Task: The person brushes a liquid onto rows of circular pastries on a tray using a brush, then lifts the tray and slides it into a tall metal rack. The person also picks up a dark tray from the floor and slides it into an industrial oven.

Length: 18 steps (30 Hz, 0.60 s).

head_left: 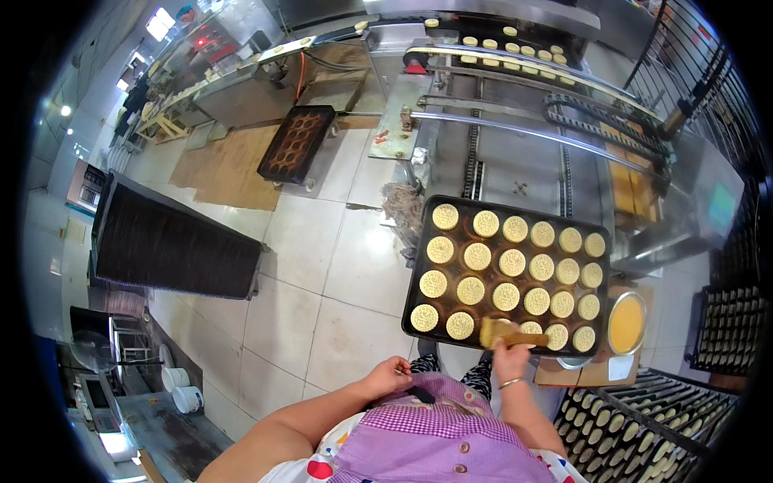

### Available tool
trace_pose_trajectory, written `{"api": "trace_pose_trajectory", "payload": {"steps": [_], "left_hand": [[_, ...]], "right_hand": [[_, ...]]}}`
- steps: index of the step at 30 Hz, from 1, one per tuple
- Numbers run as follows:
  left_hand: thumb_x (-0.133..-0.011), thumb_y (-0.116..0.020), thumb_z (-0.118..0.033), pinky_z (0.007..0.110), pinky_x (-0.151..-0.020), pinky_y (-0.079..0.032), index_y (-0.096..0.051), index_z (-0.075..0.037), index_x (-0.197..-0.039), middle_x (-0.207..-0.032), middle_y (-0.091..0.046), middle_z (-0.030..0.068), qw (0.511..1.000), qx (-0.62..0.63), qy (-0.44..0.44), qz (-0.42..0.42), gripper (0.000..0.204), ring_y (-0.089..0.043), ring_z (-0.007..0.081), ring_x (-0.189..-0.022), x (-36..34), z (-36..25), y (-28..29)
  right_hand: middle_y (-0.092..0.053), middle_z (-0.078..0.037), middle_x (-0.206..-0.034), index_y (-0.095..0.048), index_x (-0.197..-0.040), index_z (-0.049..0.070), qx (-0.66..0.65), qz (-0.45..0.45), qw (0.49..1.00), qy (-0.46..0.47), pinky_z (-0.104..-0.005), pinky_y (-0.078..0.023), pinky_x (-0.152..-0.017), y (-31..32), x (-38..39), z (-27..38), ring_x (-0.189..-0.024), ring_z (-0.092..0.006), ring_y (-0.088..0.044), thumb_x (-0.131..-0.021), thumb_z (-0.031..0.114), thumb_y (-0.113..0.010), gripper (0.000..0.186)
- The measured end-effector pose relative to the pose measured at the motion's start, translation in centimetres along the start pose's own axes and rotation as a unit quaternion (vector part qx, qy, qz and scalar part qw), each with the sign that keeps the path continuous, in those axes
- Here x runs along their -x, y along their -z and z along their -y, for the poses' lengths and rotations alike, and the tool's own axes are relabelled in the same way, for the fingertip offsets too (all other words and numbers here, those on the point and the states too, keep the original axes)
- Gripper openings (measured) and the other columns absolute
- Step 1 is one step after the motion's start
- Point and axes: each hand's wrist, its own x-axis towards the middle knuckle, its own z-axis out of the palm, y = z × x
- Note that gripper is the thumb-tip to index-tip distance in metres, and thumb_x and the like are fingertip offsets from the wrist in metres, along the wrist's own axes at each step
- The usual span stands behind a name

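My right hand [509, 361] is closed on the wooden handle of a flat pastry brush [522, 336]. Its bristles rest over a mooncake in the near row of a dark baking tray [416, 259], hiding most of that cake. Rows of round, pale, stamped mooncakes [511, 262] fill the tray. Right of the tray stands a bowl of yellow liquid [626, 325] that looks like egg wash. Held in front of my apron, left of the tray, my left hand [390, 377] has its fingers curled in, with nothing visible in them.
Beyond the tray runs a metal conveyor machine [515, 165], with more mooncakes [512, 49] at its far end. Tray-filled racks [644, 427] stand close at the lower right. On the floor to the left are a tall stack of black trays [177, 237] and a low wheeled dolly [309, 183].
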Motion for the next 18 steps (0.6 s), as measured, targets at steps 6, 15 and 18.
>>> {"api": "trace_pose_trajectory", "payload": {"steps": [6, 15, 18], "left_hand": [[-0.074, -0.069, -0.006, 0.028, -0.075, -0.049, -0.052, 0.000, -0.101, -0.090, -0.060, 0.0068, 0.996, -0.088, 0.021, 0.006, 0.032, -0.058, 0.0155, -0.082, -0.4, -0.4, -0.2], [-0.075, -0.065, 0.004, 0.025, -0.075, -0.049, -0.050, 0.000, -0.102, -0.093, -0.058, 0.0080, 0.999, -0.027, 0.022, 0.007, 0.031, -0.057, 0.0139, -0.083, -1.7, -1.4, -2.3], [-0.075, -0.064, 0.005, 0.025, -0.077, -0.048, -0.050, -0.001, -0.103, -0.093, -0.058, 0.0078, 0.999, -0.025, 0.042, 0.014, 0.032, -0.056, 0.0136, -0.083, -1.5, -1.2, -2.0]], "right_hand": [[-0.065, -0.013, -0.099, -0.056, -0.106, -0.005, -0.046, -0.227, 0.973, -0.009, -0.0355, -0.050, -0.075, 14.5, -4.8, -9.5, -0.087, -0.0234, -0.063, -0.081, 0.003, -0.062, 0.028], [-0.064, -0.023, -0.089, -0.059, -0.111, 0.007, 0.060, -0.051, 0.997, -0.018, -0.0408, -0.050, -0.073, 6.0, -2.1, -0.1, -0.086, -0.0376, -0.062, -0.078, 0.027, -0.064, 0.039], [-0.065, -0.021, -0.089, -0.060, -0.106, 0.004, 0.020, -0.178, 0.984, -0.010, -0.0407, -0.051, -0.074, 13.7, -6.3, -5.9, -0.085, -0.0348, -0.064, -0.080, 0.019, -0.061, 0.030]]}}
